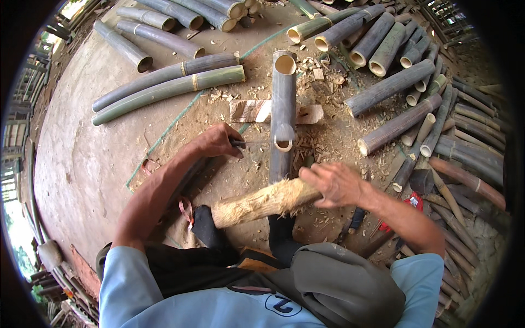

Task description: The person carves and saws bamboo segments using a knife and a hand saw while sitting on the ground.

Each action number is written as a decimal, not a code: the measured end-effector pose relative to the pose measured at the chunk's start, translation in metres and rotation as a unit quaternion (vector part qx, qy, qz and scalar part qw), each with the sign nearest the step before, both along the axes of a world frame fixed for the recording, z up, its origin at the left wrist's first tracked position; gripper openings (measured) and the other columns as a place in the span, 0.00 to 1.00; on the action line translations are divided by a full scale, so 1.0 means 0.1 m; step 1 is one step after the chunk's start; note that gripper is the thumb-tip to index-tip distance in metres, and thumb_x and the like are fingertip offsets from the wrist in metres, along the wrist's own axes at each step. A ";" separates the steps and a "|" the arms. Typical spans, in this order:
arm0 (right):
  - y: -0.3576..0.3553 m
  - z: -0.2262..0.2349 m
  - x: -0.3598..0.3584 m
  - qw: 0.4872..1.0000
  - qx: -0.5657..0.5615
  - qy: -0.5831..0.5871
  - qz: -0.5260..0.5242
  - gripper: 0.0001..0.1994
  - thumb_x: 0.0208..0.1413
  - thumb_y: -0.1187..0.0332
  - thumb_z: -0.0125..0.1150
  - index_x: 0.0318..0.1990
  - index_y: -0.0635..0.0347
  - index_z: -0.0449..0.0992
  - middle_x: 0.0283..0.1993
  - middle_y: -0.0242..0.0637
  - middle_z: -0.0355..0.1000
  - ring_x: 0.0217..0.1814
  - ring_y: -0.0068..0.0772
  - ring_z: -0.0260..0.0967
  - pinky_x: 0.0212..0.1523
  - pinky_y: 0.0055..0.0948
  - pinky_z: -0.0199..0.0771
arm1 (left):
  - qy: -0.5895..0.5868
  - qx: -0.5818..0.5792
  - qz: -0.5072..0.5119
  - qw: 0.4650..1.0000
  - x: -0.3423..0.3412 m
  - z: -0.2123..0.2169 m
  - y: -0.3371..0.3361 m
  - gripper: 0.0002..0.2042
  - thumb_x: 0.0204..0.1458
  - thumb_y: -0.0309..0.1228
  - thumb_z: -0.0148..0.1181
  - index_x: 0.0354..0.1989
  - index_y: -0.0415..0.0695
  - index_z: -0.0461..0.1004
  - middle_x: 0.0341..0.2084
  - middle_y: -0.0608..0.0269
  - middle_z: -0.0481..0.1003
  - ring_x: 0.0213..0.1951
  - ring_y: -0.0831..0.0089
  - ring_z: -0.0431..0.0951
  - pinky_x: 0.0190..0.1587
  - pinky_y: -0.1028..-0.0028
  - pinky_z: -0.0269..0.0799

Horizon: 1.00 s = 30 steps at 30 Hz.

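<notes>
A grey-green bamboo tube [283, 104] lies lengthwise in front of me, resting on a flat wooden block [250, 111]. A round notch is cut in its upper side, with a thin ring of bamboo [283, 139] curling out of it. My left hand [216, 141] grips the dark handle of a thin blade [246, 144] whose tip reaches the notch from the left. My right hand [334, 184] holds a thick frayed wooden club [261, 203] by its end, across the tube's near part. My dark-socked feet sit beside the tube's near end.
Two long bamboo poles [169, 90] lie at the left on the bare concrete floor [82, 164]. Several cut bamboo tubes [399, 82] are heaped at the right and back. Wood chips [328, 136] litter the ground around the block. A red-handled tool [407, 205] lies at the right.
</notes>
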State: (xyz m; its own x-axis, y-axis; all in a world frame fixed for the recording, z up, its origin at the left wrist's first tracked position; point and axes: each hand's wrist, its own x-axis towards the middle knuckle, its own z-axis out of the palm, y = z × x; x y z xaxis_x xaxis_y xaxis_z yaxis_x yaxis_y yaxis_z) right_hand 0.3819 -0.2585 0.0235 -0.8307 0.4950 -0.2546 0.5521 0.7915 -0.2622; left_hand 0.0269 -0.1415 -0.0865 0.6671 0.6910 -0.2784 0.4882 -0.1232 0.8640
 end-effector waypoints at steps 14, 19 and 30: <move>-0.22 0.31 0.07 0.700 -0.231 0.395 -0.549 0.34 0.52 0.62 0.69 0.62 0.65 0.60 0.45 0.41 0.71 0.40 0.29 0.74 0.42 0.30 0.79 | 0.179 0.223 -0.073 0.956 -0.08 0.47 0.28 0.27 0.58 0.56 0.60 0.25 0.40 0.82 0.14 0.48 0.72 0.19 0.53 0.76 0.26 0.56 0.70; -0.15 0.39 -0.08 0.696 -0.235 0.415 -0.537 0.35 0.53 0.61 0.67 0.65 0.64 0.57 0.42 0.38 0.70 0.38 0.27 0.74 0.37 0.28 0.80 | 0.221 0.234 -0.061 0.945 -0.10 0.44 0.25 0.28 0.57 0.59 0.59 0.26 0.42 0.82 0.15 0.50 0.74 0.20 0.55 0.77 0.26 0.56 0.72; 0.13 0.25 -0.25 0.865 -0.154 0.107 -0.465 0.44 0.52 0.60 0.67 0.71 0.69 0.49 0.64 0.67 0.65 0.61 0.57 0.72 0.60 0.50 0.76 | 0.275 0.203 -0.052 0.938 -0.04 0.31 0.30 0.33 0.54 0.66 0.57 0.25 0.42 0.81 0.14 0.52 0.75 0.19 0.57 0.77 0.26 0.56 0.72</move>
